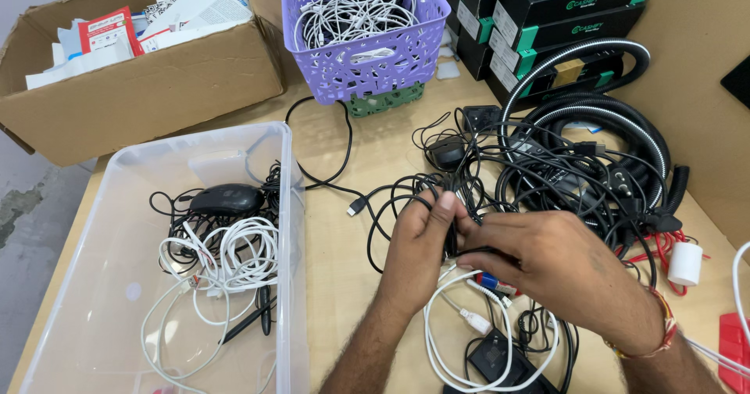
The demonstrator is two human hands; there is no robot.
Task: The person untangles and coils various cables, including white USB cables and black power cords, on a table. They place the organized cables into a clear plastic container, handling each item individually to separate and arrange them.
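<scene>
Left hand [418, 246]: fingers pinched shut on the black cable [449, 206], right of the clear bin [293, 230].
Right hand [558, 265]: closed round that cable too (same tangle).
Bin: black mouse [226, 199], white cords [234, 257] inside.

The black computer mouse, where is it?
In the head view, the black mouse lies on the left, inside the clear plastic bin, just above the white cables.

Clear bin [117, 300] left: black mouse [226, 199], white cables [234, 257]. Cardboard box [141, 89] of papers behind it. Purple basket [355, 58] of white cables, black boxes [547, 19], corrugated hose [625, 124] on counter [344, 285].
</scene>
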